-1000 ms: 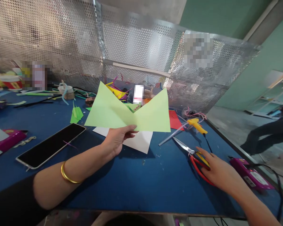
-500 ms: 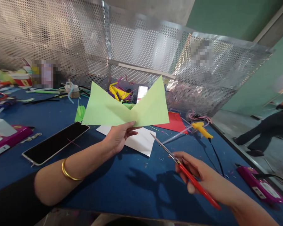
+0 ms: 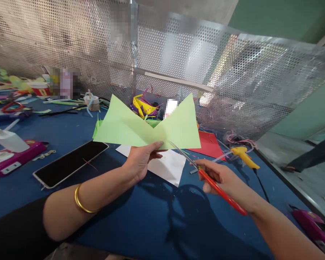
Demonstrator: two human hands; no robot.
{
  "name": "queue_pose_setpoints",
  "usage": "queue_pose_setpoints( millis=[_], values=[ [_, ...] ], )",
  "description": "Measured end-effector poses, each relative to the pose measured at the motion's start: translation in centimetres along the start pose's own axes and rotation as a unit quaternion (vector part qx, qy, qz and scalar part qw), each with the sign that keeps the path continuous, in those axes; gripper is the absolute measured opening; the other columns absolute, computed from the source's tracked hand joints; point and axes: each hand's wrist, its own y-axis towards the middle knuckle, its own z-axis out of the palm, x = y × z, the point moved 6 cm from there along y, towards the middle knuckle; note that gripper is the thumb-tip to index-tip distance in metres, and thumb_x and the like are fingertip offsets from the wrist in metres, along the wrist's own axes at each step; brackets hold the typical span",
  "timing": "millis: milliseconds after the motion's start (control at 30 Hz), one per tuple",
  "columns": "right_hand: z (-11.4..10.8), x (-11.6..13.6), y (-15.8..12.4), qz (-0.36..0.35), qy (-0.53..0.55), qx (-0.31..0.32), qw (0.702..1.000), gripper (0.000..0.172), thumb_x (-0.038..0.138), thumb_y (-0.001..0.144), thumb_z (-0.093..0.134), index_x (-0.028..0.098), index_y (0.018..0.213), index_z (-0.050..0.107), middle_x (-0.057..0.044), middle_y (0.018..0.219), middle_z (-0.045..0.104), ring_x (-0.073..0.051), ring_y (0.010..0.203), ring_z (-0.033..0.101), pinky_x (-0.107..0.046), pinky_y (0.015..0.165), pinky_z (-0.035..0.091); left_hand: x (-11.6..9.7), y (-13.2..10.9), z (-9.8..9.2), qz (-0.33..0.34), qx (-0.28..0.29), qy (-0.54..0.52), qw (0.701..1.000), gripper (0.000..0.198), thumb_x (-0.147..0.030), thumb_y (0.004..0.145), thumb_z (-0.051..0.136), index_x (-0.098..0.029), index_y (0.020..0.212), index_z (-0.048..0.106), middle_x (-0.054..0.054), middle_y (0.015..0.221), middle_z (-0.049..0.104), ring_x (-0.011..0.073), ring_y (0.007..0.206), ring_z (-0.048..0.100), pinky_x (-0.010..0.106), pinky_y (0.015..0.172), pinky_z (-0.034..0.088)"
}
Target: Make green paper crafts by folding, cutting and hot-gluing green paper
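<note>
Scissors [image 3: 215, 185], gripped in the fingers of the right hand [image 3: 223, 178], are now brought up to the green paper [image 3: 178, 126] pinched in the fingers of the left hand [image 3: 141, 159], tips just right of that thumb, so blade reach is gained; contact can't be confirmed.

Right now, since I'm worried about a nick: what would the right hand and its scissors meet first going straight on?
The scissors in the right hand would probably meet the light green paper first, near its lower edge beside the left hand; depth is unclear here.
</note>
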Motion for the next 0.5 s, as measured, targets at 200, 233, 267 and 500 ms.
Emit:
queue_pose_setpoints(
  millis=[200,233,267,500],
  values=[
    [0.39,0.31,0.83,-0.027,0.035,0.017,0.999,0.051,0.033,0.071,0.074,0.024,0.118,0.056,0.003,0.079,0.054,-0.014,0.074,0.055,-0.028,0.069,0.045,0.26,-0.16,0.19,0.002,0.019,0.007,1.000,0.017,-0.009,0.062,0.080,-0.010,0.077,0.070,0.009,0.082,0.074,0.0175,0.063,0.070,0.024,0.050,0.053],
    [0.40,0.25,0.79,-0.026,0.038,0.017,0.999,0.052,0.034,0.071,0.074,0.024,0.118,0.056,0.003,0.078,0.054,-0.014,0.074,0.055,-0.028,0.068,0.045,0.26,-0.19,0.20,0.002,0.018,0.010,1.000,0.018,-0.009,0.062,0.081,-0.009,0.076,0.070,0.009,0.081,0.074,0.0174,0.063,0.070,0.024,0.049,0.052],
    [0.40,0.16,0.74,-0.023,0.040,0.018,0.999,0.053,0.035,0.071,0.074,0.023,0.119,0.056,0.003,0.079,0.054,-0.014,0.073,0.054,-0.028,0.068,0.045,0.24,-0.23,0.21,0.002,0.017,0.013,1.000,0.018,-0.009,0.062,0.081,-0.009,0.076,0.070,0.009,0.080,0.074,0.0173,0.062,0.070,0.023,0.049,0.052],
    [0.25,-0.08,0.52,-0.058,0.011,0.066,0.996,0.057,0.048,0.074,0.070,0.023,0.123,0.053,-0.001,0.087,0.053,-0.014,0.072,0.049,-0.027,0.068,0.045,0.12,-0.58,0.48,0.000,0.011,0.039,0.999,0.014,-0.010,0.060,0.082,-0.009,0.069,0.070,0.009,0.076,0.073,0.0181,0.064,0.068,0.023,0.048,0.049]
  ],
)
